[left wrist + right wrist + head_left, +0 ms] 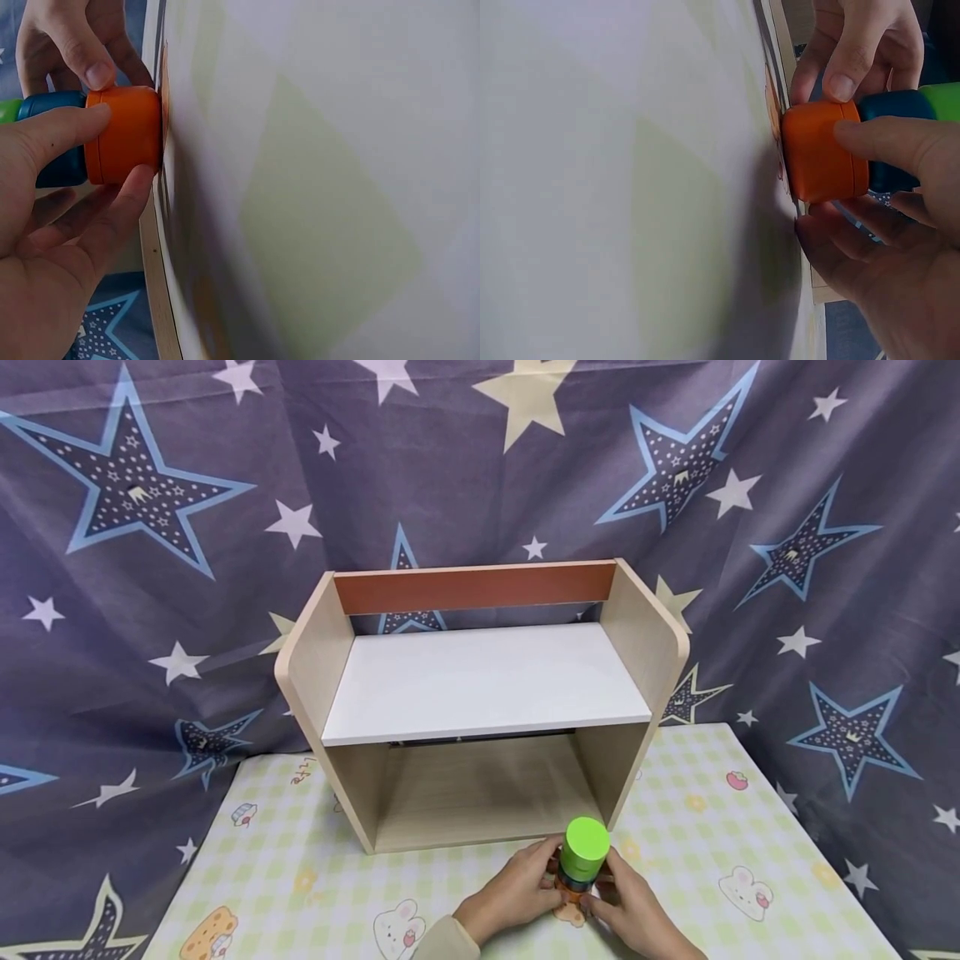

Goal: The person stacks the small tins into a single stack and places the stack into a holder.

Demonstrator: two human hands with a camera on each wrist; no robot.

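Observation:
A stack of small coloured containers stands upright on the table just in front of the shelf: a bright green one (587, 843) on top, a dark blue one (892, 105) in the middle, an orange one (133, 135) at the bottom. My left hand (519, 887) holds the stack from the left, its thumb on the orange container and its fingers curving round behind. From the right, my right hand (636, 903) grips the same orange container low down, thumb in front. The orange base is right at the tabletop in both wrist views.
A wooden two-level shelf (487, 681) with a white upper board and a reddish back rail stands behind the hands. A green-and-white checked cloth (720, 827) with cartoon prints covers the table. A dark star-patterned curtain (465, 468) hangs behind.

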